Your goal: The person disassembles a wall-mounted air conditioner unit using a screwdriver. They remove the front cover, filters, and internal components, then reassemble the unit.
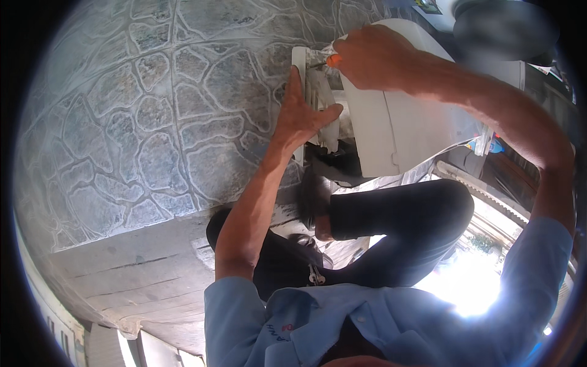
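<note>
A large white plastic housing [416,128] stands in front of me, a little right of the middle. Its left end is uncovered and shows white ribbed parts [327,116] inside. Along that end runs a narrow white panel [299,56]. My left hand [302,116] lies against the panel, index finger stretched along it and thumb spread over the ribs; its other fingers are hidden. Closed round an orange-handled screwdriver [333,60], my right hand [379,58] reaches over the housing's far edge. The shaft points left, toward the panel's far end; its tip is hard to make out.
Stone-patterned tiles [153,116] cover the surface to the left, with grey boards [140,275] nearer me. My bent leg [397,211] and dark shoe [313,196] are close below the housing. A dark round object [506,30] is at the far right. Keys [316,276] hang at my waist.
</note>
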The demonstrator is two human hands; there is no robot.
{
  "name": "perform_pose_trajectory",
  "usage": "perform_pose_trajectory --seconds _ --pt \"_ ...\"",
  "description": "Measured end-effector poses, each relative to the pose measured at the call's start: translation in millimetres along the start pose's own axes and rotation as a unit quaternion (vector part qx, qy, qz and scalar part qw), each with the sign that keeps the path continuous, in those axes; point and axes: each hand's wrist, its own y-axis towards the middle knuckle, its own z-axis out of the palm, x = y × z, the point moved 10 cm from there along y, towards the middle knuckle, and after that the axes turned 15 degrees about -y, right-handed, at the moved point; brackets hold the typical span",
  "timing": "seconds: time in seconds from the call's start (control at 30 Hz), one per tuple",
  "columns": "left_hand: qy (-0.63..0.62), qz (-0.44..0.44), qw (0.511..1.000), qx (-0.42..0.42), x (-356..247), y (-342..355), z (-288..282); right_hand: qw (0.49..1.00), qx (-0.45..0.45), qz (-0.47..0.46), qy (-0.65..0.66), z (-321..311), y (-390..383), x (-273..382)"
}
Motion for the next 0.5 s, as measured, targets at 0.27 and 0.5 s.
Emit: perform_pose_trajectory --seconds 0.27,0.5 --pt "-0.016 0.031 0.999 -0.020 -12 2 -13 0.986 -0.149 0.029 0.064 -11 8 -15" --pt "-0.030 -0.002 0.999 -0.011 -11 -4 -3 0.999 0.007 0.028 -0.028 -1 -6 18"
